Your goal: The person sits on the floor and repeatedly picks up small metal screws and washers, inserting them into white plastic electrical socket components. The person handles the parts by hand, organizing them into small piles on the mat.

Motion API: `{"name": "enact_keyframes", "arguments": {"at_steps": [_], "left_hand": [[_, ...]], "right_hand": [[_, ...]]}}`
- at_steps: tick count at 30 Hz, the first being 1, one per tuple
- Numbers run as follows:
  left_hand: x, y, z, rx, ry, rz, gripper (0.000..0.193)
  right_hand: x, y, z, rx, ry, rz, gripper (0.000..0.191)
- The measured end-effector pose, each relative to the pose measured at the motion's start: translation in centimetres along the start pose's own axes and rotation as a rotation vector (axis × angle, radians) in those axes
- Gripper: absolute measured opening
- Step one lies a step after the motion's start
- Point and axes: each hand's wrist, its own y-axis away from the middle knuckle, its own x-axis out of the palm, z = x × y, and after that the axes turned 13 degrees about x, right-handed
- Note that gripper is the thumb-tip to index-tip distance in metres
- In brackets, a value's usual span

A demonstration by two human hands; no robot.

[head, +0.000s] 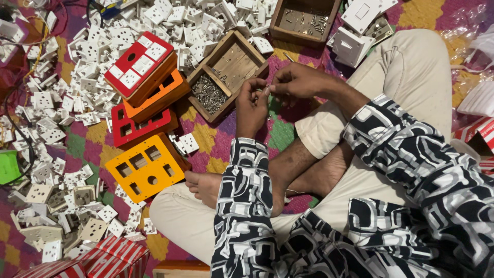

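Checkered mat (208, 135) under white sockets (51, 123), wooden trays (226, 72), coloured boxes (146, 164).

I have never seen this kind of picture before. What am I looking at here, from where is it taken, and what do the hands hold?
There is one picture, taken by a camera worn on a person's head, looking down. The person sits cross-legged on a colourful patterned mat, in a black-and-white patterned shirt. The left hand and the right hand meet in front; the fingers pinch something very small, too small to name. Just beside the hands stands a wooden tray with compartments; one holds small metal screws. To the left lie red, orange and yellow plates with cut-out holes, one fitted with white parts. A big heap of white plastic socket parts covers the mat.
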Motion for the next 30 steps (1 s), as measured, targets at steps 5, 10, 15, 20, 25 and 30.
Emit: {"name": "enact_keyframes", "arguments": {"at_steps": [5, 10, 15, 20, 25, 30], "left_hand": [[0.2, 0.3, 1.9, -0.003, 0.123, -0.019, 0.016], [0.4, 0.1, 2.5, -0.021, 0.058, -0.076, 0.019], [0.0, 0.1, 2.1, -0.167, 0.109, -0.088, 0.020], [0.1, 0.2, 1.9, -0.062, -0.235, 0.030, 0.030], [0.2, 0.1, 2.0, -0.118, -0.389, 0.002, 0.050], [-0.2, 0.3, 2.2, -0.037, -0.200, -0.021, 0.044]], "right_hand": [[0.3, -0.1, -0.6, -0.140, 0.064, -0.120, 0.022], [0.8, -0.2, -0.8, -0.409, 0.239, -0.243, 0.021], [0.7, -0.2, -0.6, -0.350, 0.236, -0.285, 0.022], [0.8, -0.2, -0.4, -0.319, 0.279, -0.301, 0.022], [1.1, -0.3, -0.3, -0.402, 0.316, -0.340, 0.024], [0.9, -0.1, -0.2, -0.288, 0.207, -0.280, 0.023]]}}
